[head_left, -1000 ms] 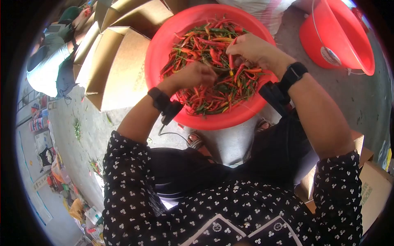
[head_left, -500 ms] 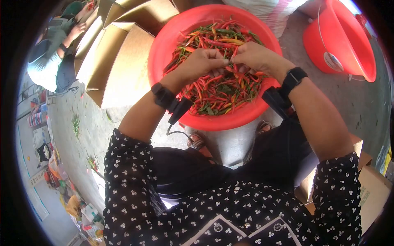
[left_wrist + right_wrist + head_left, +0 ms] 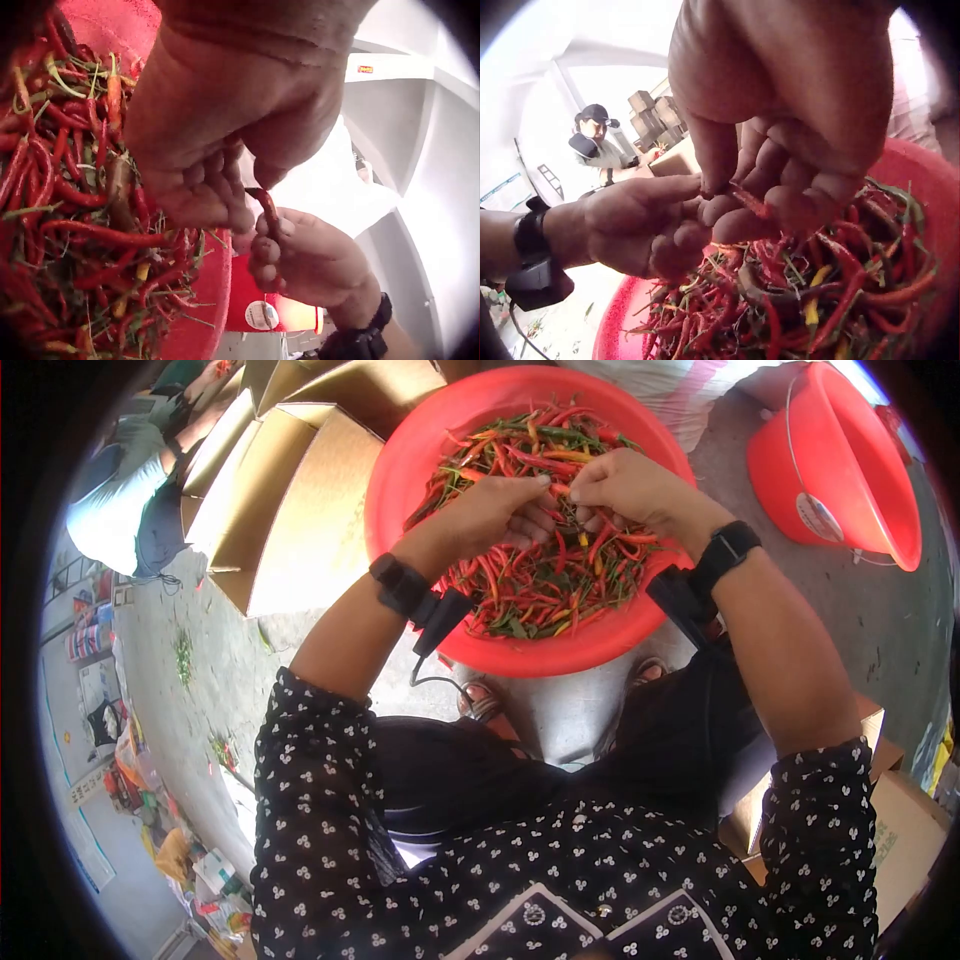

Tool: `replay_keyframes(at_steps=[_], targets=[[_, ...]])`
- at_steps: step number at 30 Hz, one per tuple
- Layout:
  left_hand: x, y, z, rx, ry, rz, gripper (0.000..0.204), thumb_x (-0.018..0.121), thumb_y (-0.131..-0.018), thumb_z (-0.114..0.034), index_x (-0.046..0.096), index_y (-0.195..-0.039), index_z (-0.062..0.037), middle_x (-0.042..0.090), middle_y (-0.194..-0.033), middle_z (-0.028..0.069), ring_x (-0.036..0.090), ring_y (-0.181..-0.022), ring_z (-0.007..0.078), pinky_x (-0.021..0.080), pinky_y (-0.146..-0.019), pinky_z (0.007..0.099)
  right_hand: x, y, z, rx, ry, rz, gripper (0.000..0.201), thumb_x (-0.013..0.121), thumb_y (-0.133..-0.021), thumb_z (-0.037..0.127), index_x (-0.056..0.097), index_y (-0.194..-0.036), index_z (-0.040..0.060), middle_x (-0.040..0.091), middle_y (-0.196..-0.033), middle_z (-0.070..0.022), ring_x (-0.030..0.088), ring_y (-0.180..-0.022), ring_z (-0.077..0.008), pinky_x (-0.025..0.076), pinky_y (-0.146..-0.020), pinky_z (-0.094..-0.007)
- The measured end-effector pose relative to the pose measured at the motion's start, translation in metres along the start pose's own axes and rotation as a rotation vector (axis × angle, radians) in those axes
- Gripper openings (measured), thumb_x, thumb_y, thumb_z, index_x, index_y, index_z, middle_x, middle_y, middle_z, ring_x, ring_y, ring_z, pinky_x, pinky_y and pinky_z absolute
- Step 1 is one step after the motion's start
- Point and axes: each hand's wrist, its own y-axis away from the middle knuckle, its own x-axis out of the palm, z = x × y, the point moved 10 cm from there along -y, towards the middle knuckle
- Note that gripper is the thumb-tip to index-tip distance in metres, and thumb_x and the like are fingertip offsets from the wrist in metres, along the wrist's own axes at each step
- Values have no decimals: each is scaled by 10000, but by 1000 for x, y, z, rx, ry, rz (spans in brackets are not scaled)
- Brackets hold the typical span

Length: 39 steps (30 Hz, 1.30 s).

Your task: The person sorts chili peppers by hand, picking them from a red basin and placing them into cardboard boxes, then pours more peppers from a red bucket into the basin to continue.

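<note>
A red plastic basin [image 3: 395, 470] holds a heap of mostly red chili peppers [image 3: 550, 585] with green stems and some leaves. Over the heap, my right hand [image 3: 635, 490] pinches one small red chili pepper [image 3: 750, 201] between thumb and fingers. Its dark end [image 3: 255, 193] points at my left hand [image 3: 232, 112]. In the head view, my left hand [image 3: 490, 515] faces the right one, fingertips close by, with its thumb apart from its loosely bent fingers. Both wrists wear black straps with cameras.
Open cardboard boxes [image 3: 300, 510] stand left of the basin, and a red bucket [image 3: 800, 470] with a wire handle to its right. A white sack [image 3: 670, 395] lies behind. Another person [image 3: 115, 510] sits at far left. More cardboard [image 3: 905, 830] is at lower right.
My left hand came up from the heap to meet the right hand, and their fingertips have since drawn slightly apart. The right hand stays over the basin.
</note>
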Motion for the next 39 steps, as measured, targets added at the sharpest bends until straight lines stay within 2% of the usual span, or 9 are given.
replay_keyframes(at_steps=[4, 6, 14, 24, 26, 29, 33, 36, 39], targets=[[-23, 7, -11, 140, -270, -27, 275, 575, -834, -294, 618, -897, -29, 623, -828, 68, 601, -761, 184, 482, -659, 300, -14, -7, -1, -5, 15, -19, 119, 563, -828, 143, 583, -849, 28, 619, -726, -45, 590, -611, -101, 386, -448, -197], [-30, 12, -28, 413, -1090, -76, 213, 608, -761, -202, 636, -928, -72, 626, -913, 74, 597, -815, 210, 478, -722, 323, -13, -3, 1, -36, 10, -31, 105, 562, -828, 141, 572, -820, 38, 612, -718, -39, 588, -614, -96, 373, -437, -197], [-16, 13, 27, 428, -1538, -49, 272, 629, -673, -74, 618, -944, -76, 592, -878, 104, 579, -829, 292, 469, -708, 364, -7, 3, 2, -9, 32, -31, 114, 568, -804, 147, 572, -829, 35, 613, -721, -44, 580, -605, -91, 374, -423, -200], [-28, 2, 8, 166, -731, -16, 110, 576, -717, -112, 645, -792, -72, 631, -702, 94, 588, -659, 288, 456, -581, 364, -8, 4, -3, 37, 62, -24, 109, 544, -821, 133, 566, -841, 28, 615, -716, -47, 564, -573, -84, 353, -394, -198], [0, 7, 18, 464, -1253, 151, 137, 571, -713, -99, 660, -817, -97, 614, -756, 76, 594, -669, 272, 464, -549, 353, -8, 3, -3, 31, 46, -31, 105, 540, -824, 130, 562, -839, 28, 612, -714, -45, 561, -570, -83, 353, -394, -196], [16, 26, 36, 505, -1669, 146, 143, 576, -698, -102, 658, -816, -112, 573, -836, 71, 598, -704, 268, 479, -566, 370, -10, 0, -5, 28, 43, -25, 104, 537, -826, 133, 557, -836, 31, 607, -715, -38, 563, -576, -82, 358, -401, -196], [22, 30, 37, 623, -1661, 105, 140, 573, -635, -64, 607, -769, -85, 518, -832, 85, 579, -725, 291, 471, -589, 399, -9, 2, -4, 43, 54, -29, 97, 539, -823, 125, 556, -834, 30, 609, -716, -39, 567, -583, -81, 358, -398, -190], [16, 21, 33, 536, -1764, 152, 132, 586, -666, -62, 597, -798, -70, 546, -809, 77, 583, -703, 236, 469, -598, 354, -7, 4, -1, 18, 60, -27, 103, 544, -820, 129, 559, -841, 29, 613, -717, -38, 574, -591, -80, 358, -398, -188], [-14, 14, 21, 169, -1070, 177, 39, 558, -806, -87, 562, -839, -67, 585, -773, 11, 509, -663, 79, 421, -594, 225, -7, 3, -3, 6, 92, -2, 118, 549, -820, 143, 564, -848, 30, 618, -725, -35, 581, -599, -80, 359, -399, -187]])
